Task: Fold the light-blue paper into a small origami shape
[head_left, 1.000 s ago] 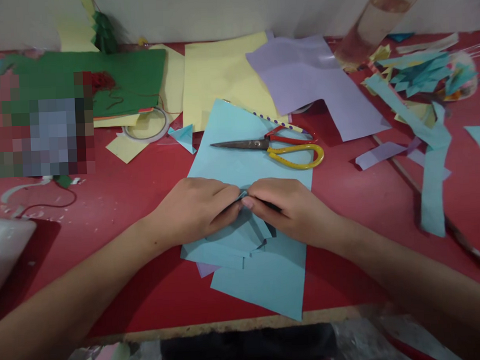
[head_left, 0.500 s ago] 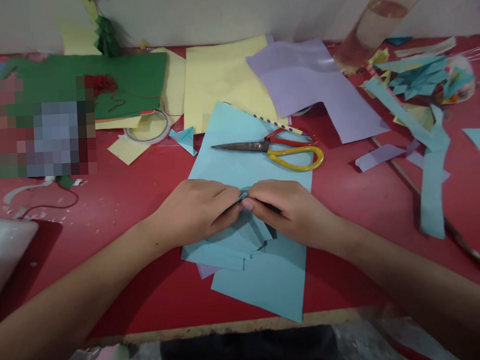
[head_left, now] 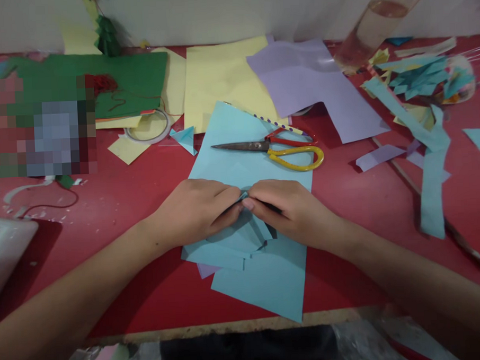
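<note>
My left hand (head_left: 195,209) and my right hand (head_left: 289,207) meet fingertip to fingertip over a small folded piece of light blue paper (head_left: 245,234), both pinched closed on it. The piece lies on a large light blue sheet (head_left: 264,274) spread on the red table (head_left: 141,290). Most of the folded piece is hidden under my fingers. Scissors with yellow and red handles (head_left: 280,148) lie on the far end of the same sheet, just beyond my hands.
Yellow sheets (head_left: 219,75), a purple sheet (head_left: 311,81) and green paper (head_left: 124,79) lie at the back. A tape ring (head_left: 148,128) sits left of the blue sheet. Blue strips and scraps (head_left: 425,140) and a thin stick (head_left: 398,168) litter the right. A clear bottle (head_left: 372,25) stands at the back right.
</note>
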